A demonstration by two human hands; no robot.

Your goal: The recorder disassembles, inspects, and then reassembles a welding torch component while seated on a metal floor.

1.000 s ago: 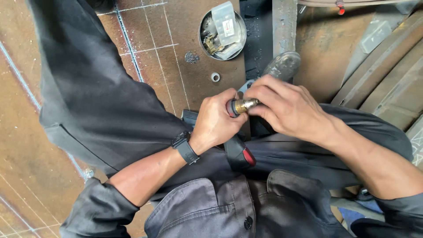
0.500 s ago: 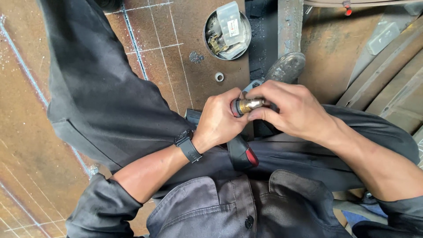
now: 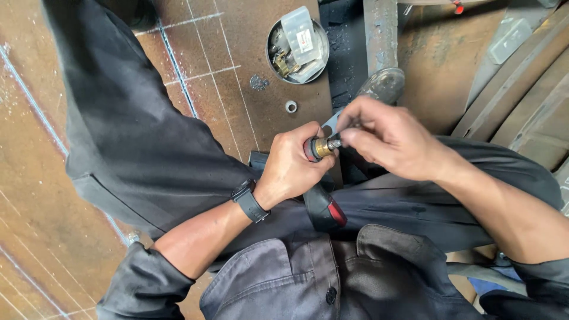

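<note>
My left hand (image 3: 294,167) is closed around the front of a black and red hand-held power tool (image 3: 325,208), whose brass-coloured nose (image 3: 322,147) sticks out past my fingers. My right hand (image 3: 386,136) pinches a small metal part at the tip of that nose, and a flat grey wrench (image 3: 332,122) shows just behind its fingers. Both hands sit over my lap, between my dark trouser legs. A black watch (image 3: 249,201) is on my left wrist.
A round metal tin (image 3: 297,43) with small parts and a clear plastic packet stands on the rusty steel floor ahead. A small metal ring (image 3: 291,106) lies near it. A steel bar (image 3: 379,32) and my shoe (image 3: 382,84) are at upper right, with curved steel pieces (image 3: 521,89) further right.
My right hand has shifted a little to the right and up, fingertips now at the very tip of the brass nose. The left hand keeps its grip on the tool.
</note>
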